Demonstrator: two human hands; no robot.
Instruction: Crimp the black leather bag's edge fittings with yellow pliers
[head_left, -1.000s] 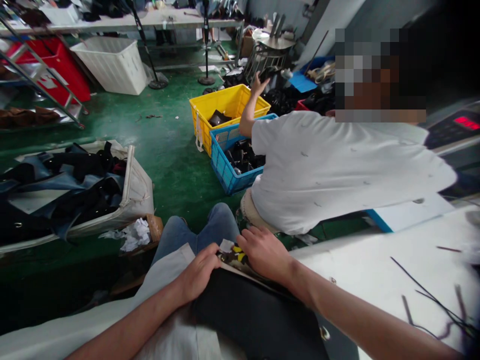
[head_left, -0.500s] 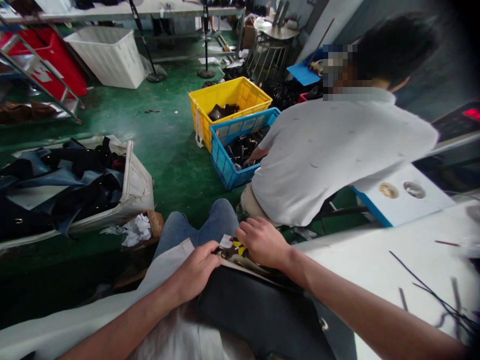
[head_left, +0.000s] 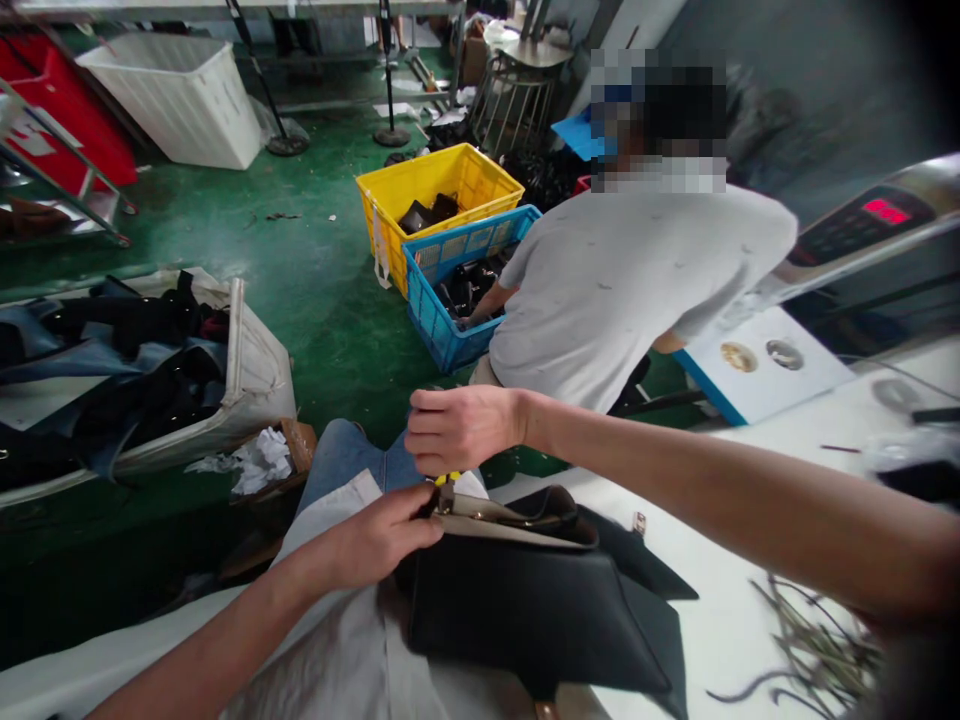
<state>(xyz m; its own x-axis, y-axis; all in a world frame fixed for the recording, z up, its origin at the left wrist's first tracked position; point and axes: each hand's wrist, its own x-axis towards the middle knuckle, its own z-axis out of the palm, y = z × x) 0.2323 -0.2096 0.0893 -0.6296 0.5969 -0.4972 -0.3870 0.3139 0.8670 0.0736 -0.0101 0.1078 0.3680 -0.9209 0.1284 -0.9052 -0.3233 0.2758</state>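
A black bag (head_left: pixel 517 605) with a beige lining lies across my lap and the white tabletop, its mouth gaping upward. My left hand (head_left: pixel 379 538) pinches the bag's left top corner between thumb and fingers. Above that corner, my right hand (head_left: pixel 469 428) is raised with curled fingers; what they hold, if anything, is hidden. Just beneath it shows a small yellow piece (head_left: pixel 450 479), mostly covered, whose kind I cannot tell. A black flap with a metal clasp (head_left: pixel 639 523) sticks out behind the bag on the right.
A co-worker in a grey shirt (head_left: pixel 600 290) bends over a blue crate (head_left: pixel 442 345), beside a yellow crate (head_left: pixel 390 225). At left stands a white bin (head_left: pixel 259 370) of dark pieces. Thin strips (head_left: pixel 810 640) lie on the white table (head_left: pixel 757 470) at right.
My right hand has lifted off the bag's mouth and moved up and left. The bag's opening and clasp now show more. The view has shifted slightly right.
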